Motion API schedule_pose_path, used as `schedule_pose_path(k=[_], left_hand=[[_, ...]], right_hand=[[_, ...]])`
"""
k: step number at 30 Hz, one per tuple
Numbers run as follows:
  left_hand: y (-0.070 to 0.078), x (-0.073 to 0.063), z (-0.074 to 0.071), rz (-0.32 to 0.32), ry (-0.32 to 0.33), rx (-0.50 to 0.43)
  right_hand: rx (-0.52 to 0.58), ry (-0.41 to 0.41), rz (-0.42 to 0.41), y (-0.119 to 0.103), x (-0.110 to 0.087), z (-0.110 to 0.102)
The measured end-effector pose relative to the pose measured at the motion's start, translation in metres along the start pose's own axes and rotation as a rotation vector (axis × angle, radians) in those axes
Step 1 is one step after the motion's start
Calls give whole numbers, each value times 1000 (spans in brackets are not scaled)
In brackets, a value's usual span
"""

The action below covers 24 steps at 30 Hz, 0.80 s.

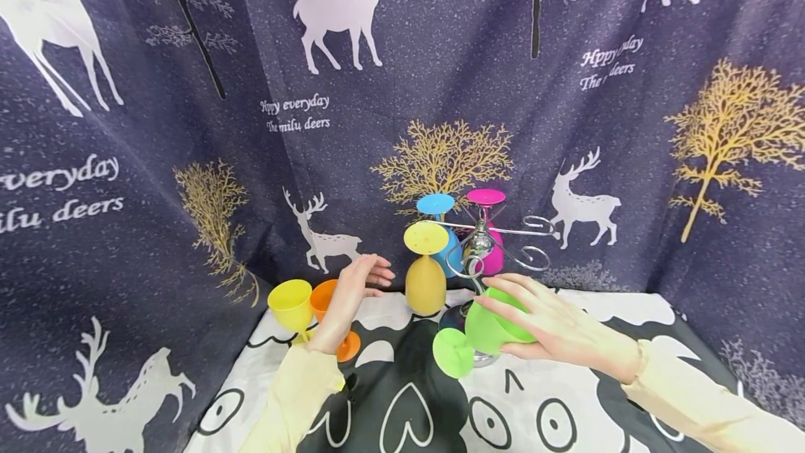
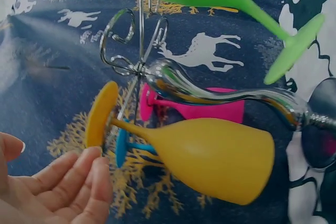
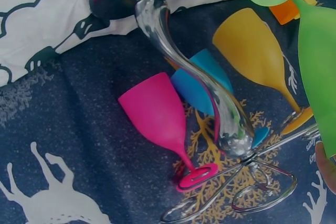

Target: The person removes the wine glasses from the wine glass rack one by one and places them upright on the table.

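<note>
My right hand (image 1: 534, 317) grips a green wine goblet (image 1: 493, 327) by its bowl, the goblet tilted with its foot toward the lower left. This goblet overlaps the lower part of a chrome stemware rack (image 1: 481, 243) in the head view. A mustard-yellow goblet (image 2: 215, 153) hangs upside down from the rack, with a blue goblet (image 3: 202, 80) and a pink goblet (image 3: 157, 111) also inverted behind it. My left hand (image 1: 358, 285) is left of the mustard goblet, fingers extended and holding nothing. In the left wrist view its fingertips (image 2: 94, 153) are right at that goblet's foot.
At the left of the table, a bright yellow goblet (image 1: 291, 303) and an orange goblet (image 1: 348, 347) stand upright, the orange one partly hidden by my left forearm. A black-and-white patterned cloth (image 1: 516, 411) covers the table. Behind hangs a dark deer-print curtain (image 1: 440, 75).
</note>
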<state>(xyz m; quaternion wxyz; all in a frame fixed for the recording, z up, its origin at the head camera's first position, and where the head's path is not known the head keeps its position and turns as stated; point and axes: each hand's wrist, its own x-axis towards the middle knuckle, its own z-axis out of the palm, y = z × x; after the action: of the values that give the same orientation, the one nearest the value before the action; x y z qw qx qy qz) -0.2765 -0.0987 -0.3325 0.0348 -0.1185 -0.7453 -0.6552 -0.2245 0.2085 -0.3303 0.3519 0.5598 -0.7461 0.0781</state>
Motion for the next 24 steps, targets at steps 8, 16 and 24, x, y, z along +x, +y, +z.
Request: schedule_pose_path(k=[8,16,24], left_hand=[[29,2,18,242,14,-1],[48,9,43,406,-55,78],[52,30,63,560,-134,354]], right_hand=[[-20,-17,25,0,-10,-2],[-24,-33,43,1,-24,-2],[-1,-28,42,5,-37,-3]])
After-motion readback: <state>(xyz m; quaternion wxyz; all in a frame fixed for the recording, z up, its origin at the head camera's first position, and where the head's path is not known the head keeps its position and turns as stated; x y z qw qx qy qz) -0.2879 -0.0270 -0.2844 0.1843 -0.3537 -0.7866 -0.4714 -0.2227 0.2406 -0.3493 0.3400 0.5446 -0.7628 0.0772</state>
